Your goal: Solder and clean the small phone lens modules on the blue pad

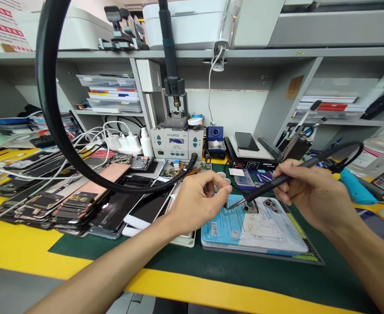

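Note:
In my right hand [314, 196] is a soldering iron [270, 182], gripped like a pen, its bent metal tip pointing down and left. My left hand [198, 198] is closed in a pinch close to that tip; whatever its fingertips hold is too small to make out. Beneath both hands lies a flat blue-and-white printed case [221, 235] on the green mat. On top of it rest small phone parts, among them a camera module [270, 205]. Another small part sits just below the iron's tip, partly hidden by the iron.
A thick black hose [49, 96] loops across the left foreground. Behind stands a hot-air station [175, 144]; right of it, a phone [247, 141] lies on a flat device [260, 152]. Stacked phone parts [77, 198] and white cables fill the left. A blue glue gun [357, 187] is right.

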The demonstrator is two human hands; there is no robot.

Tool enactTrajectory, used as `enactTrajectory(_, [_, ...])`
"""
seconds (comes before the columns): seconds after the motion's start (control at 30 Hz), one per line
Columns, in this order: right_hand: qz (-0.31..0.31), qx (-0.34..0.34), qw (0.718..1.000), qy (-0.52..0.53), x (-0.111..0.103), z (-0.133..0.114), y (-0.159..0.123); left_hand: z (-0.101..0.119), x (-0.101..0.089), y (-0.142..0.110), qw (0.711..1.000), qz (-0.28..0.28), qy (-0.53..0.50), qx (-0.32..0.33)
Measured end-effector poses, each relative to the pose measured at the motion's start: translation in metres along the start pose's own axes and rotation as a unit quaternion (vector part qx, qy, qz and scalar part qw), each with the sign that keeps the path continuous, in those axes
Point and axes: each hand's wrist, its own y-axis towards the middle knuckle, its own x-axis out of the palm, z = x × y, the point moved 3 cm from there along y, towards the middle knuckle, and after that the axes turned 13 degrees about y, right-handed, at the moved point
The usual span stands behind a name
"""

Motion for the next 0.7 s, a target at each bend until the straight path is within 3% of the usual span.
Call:
enactTrajectory(0.37, [0.009, -0.019, 1.000, 0.012, -0.008, -0.009, 0.005, -0.006, 0.011, 0.001, 0.998, -0.058, -0.005, -0.023])
enactTrajectory(0.7, [0.064, -0.038, 0.997, 0.037, -0.010, -0.017, 0.009, -0.009, 0.010, 0.001, 0.999, -0.044, 0.009, -0.024])
